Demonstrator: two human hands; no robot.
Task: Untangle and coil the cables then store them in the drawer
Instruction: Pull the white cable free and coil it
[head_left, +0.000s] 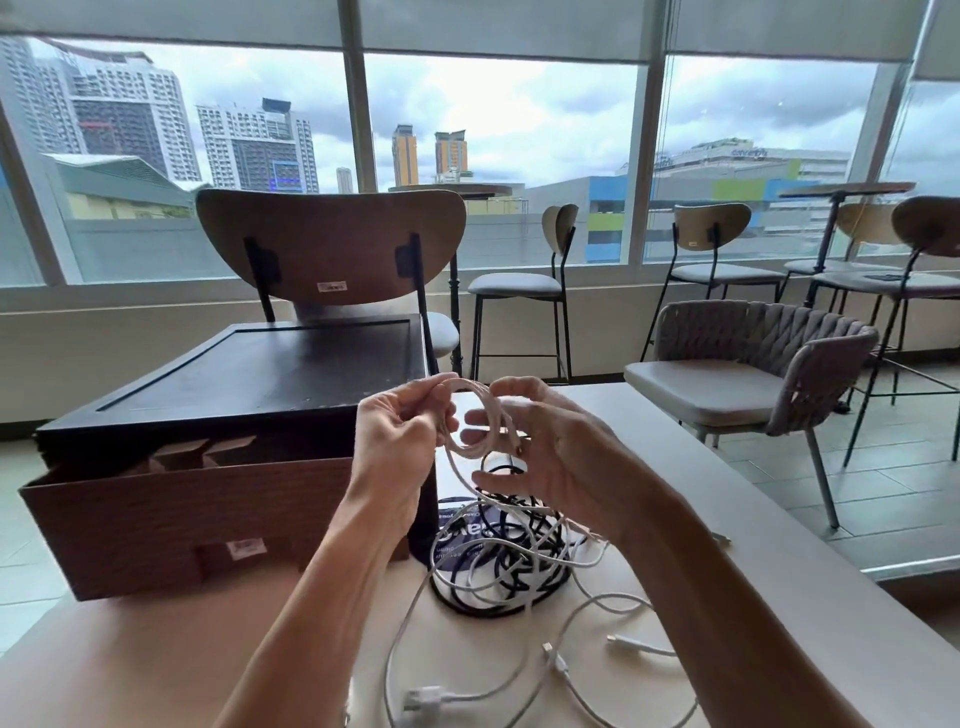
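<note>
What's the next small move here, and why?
Probably wind one more loop onto the white coil, held between the left hand and right hand: its tail runs down into the black-and-white tangle on the table, so it looks too early for the open drawer.

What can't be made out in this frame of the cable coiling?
Drawer contents: head view, its own front wall hides most of them.
Printed sticker on the table: the cable tangle covers most of the lettering.
White coil held by the left hand and right hand: its trailing end is lost in the tangle.
White cable by the plug: cut off by the bottom edge.
</note>
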